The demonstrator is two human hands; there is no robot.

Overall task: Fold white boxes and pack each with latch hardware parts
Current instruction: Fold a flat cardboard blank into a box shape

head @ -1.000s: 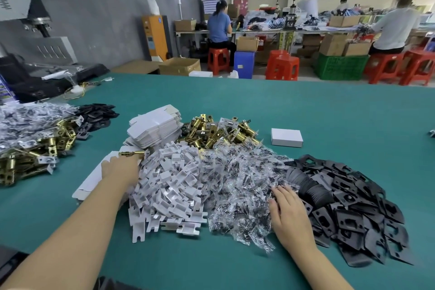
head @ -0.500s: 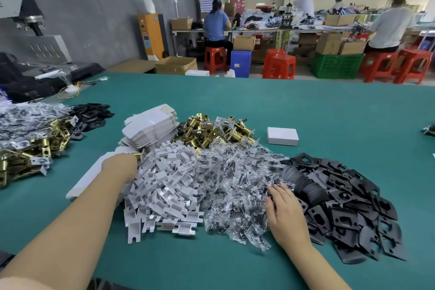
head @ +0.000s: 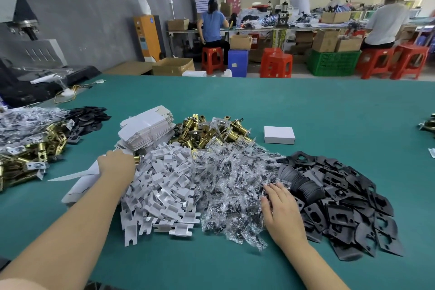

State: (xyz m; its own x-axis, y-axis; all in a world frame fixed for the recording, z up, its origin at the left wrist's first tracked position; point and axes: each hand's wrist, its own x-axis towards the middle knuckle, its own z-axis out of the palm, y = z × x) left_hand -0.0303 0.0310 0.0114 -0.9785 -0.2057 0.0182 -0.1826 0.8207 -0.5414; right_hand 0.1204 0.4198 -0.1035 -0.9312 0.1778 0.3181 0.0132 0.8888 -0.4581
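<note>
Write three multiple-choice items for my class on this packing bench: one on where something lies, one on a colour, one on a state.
1. Where does the closed white box lie?
A. On bare table beyond the piles
B. On the black plates
C. Under the left hand

2. What colour is the table?
A. Red
B. Teal green
C. Yellow

3. How is the right hand?
A. Balled in a fist
B. Lifted high off the table
C. Fingers spread on the clear screw packets

Answers: 1 A, it sits alone past the black plates. 2 B, the cover is teal throughout. 3 C, its fingers lie straight on the packets.
</note>
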